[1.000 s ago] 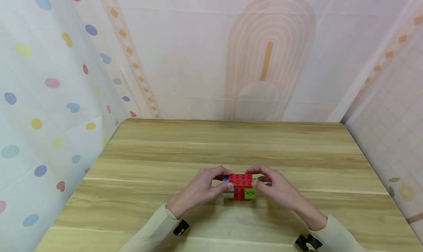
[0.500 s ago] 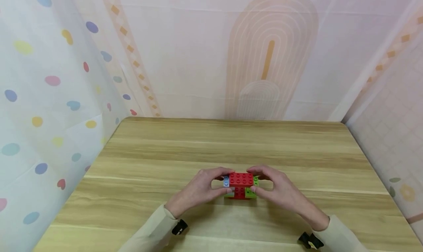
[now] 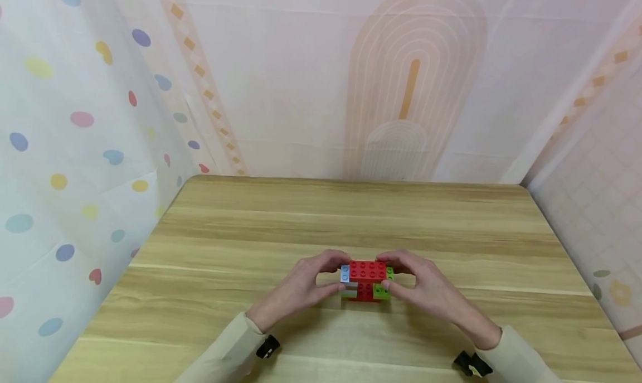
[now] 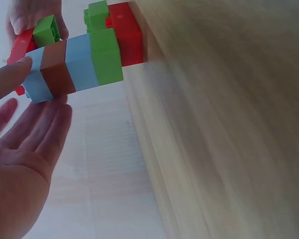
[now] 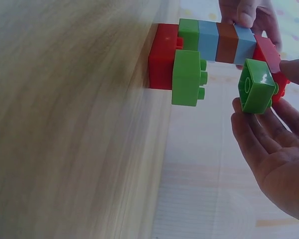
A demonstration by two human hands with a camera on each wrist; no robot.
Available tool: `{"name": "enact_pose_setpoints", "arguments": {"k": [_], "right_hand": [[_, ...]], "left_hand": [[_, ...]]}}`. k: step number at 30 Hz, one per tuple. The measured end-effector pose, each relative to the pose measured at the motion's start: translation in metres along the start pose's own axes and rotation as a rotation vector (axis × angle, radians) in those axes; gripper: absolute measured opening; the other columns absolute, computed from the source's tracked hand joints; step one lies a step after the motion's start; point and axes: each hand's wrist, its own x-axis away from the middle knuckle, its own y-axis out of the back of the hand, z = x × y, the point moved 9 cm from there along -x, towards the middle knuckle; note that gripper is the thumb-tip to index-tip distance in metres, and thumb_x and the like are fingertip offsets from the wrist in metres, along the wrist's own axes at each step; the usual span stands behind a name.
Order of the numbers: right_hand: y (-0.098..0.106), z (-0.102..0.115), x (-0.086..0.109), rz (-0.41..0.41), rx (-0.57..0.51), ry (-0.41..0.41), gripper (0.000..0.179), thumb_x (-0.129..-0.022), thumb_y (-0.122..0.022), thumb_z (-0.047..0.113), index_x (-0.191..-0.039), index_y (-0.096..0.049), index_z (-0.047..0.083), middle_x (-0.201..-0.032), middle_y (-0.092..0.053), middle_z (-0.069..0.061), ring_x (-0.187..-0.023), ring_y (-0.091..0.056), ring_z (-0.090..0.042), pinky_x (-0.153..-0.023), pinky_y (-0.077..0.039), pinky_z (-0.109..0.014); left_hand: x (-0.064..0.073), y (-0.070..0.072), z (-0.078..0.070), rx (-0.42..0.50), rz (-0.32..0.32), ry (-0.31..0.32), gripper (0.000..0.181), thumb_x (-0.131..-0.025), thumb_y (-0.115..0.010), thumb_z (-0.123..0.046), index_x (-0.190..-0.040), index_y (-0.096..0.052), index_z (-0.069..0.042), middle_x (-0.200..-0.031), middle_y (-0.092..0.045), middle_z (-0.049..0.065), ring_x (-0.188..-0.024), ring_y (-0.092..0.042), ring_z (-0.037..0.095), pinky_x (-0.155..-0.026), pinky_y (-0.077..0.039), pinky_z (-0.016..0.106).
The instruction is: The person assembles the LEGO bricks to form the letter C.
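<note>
A toy building-brick structure (image 3: 365,291) stands on the table. Its red base brick (image 5: 163,57) carries a green, light blue, brown and light blue stack at the left and a green brick (image 5: 186,77) at the right. A red brick (image 3: 368,270) lies across the top, with another green brick (image 5: 256,85) under its right end, apart from the lower green one. My left hand (image 3: 296,285) has thumb and fingers either side of the top light blue brick (image 4: 38,77), the thumb at its edge. With thumb in front and fingers behind, my right hand (image 3: 426,291) pinches the top red brick's right end.
The wooden table (image 3: 210,294) spreads all around the structure. A printed cloth (image 3: 281,93) hangs behind it, with patterned cloths at both sides. Black camera mounts (image 3: 268,347) sit at the wrists.
My left thumb and fingers have slid leftward off the red brick, uncovering the light blue brick's studs. The right hand has shifted only slightly. The structure keeps its shape.
</note>
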Motion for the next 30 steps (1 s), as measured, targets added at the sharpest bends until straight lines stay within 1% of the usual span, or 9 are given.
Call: {"name": "enact_pose_setpoints", "arguments": {"k": [6, 12, 19, 23, 27, 30], "right_hand": [[0.0003, 0.0002, -0.0002, 0.005, -0.004, -0.003, 0.041, -0.094, -0.070, 0.029, -0.130, -0.060, 0.011, -0.125, -0.064, 0.003, -0.108, -0.063, -0.018, -0.095, -0.052, -0.041], [-0.0009, 0.0014, -0.0003, 0.010, -0.010, 0.006, 0.040, -0.095, -0.070, 0.027, -0.130, -0.060, 0.011, -0.125, -0.064, 0.002, -0.108, -0.063, -0.018, -0.095, -0.052, -0.039], [-0.0021, 0.0013, -0.0016, 0.014, -0.019, -0.003, 0.039, -0.095, -0.069, 0.028, -0.129, -0.061, 0.011, -0.124, -0.064, 0.004, -0.109, -0.063, -0.017, -0.095, -0.052, -0.039], [-0.0026, 0.0015, -0.0024, 0.016, -0.025, -0.003, 0.039, -0.095, -0.069, 0.028, -0.130, -0.061, 0.010, -0.124, -0.064, 0.003, -0.109, -0.063, -0.017, -0.095, -0.052, -0.039], [-0.0021, 0.0002, -0.0036, 0.017, -0.038, -0.014, 0.039, -0.095, -0.069, 0.027, -0.129, -0.061, 0.010, -0.123, -0.065, 0.002, -0.109, -0.063, -0.018, -0.095, -0.052, -0.042], [-0.0007, -0.0011, -0.0055, 0.011, -0.042, -0.024, 0.039, -0.095, -0.069, 0.025, -0.130, -0.061, 0.008, -0.123, -0.065, 0.000, -0.108, -0.063, -0.019, -0.093, -0.053, -0.043]], "left_hand": [[0.0020, 0.0018, -0.0030, 0.015, -0.013, -0.067, 0.041, -0.090, -0.073, -0.008, -0.128, -0.058, -0.014, -0.127, -0.063, -0.003, -0.115, -0.060, 0.013, -0.096, -0.050, 0.029], [0.0021, 0.0010, -0.0034, 0.012, -0.003, -0.094, 0.038, -0.091, -0.072, -0.007, -0.126, -0.061, -0.015, -0.126, -0.064, -0.003, -0.116, -0.060, 0.013, -0.097, -0.051, 0.033], [0.0014, 0.0029, -0.0036, 0.034, 0.005, -0.087, 0.034, -0.091, -0.072, -0.006, -0.123, -0.063, -0.012, -0.123, -0.066, -0.001, -0.115, -0.061, 0.014, -0.097, -0.050, 0.032], [0.0013, 0.0031, -0.0045, 0.052, 0.016, -0.085, 0.036, -0.090, -0.072, -0.005, -0.124, -0.062, -0.012, -0.122, -0.066, -0.001, -0.115, -0.061, 0.014, -0.097, -0.050, 0.033], [-0.0001, 0.0024, -0.0035, 0.031, 0.022, -0.078, 0.039, -0.089, -0.073, -0.005, -0.125, -0.060, -0.012, -0.123, -0.065, -0.002, -0.115, -0.060, 0.013, -0.097, -0.050, 0.030], [-0.0027, 0.0027, -0.0017, 0.014, 0.017, -0.071, 0.040, -0.089, -0.073, -0.003, -0.125, -0.059, -0.011, -0.122, -0.064, -0.001, -0.113, -0.061, 0.013, -0.095, -0.052, 0.033]]}}
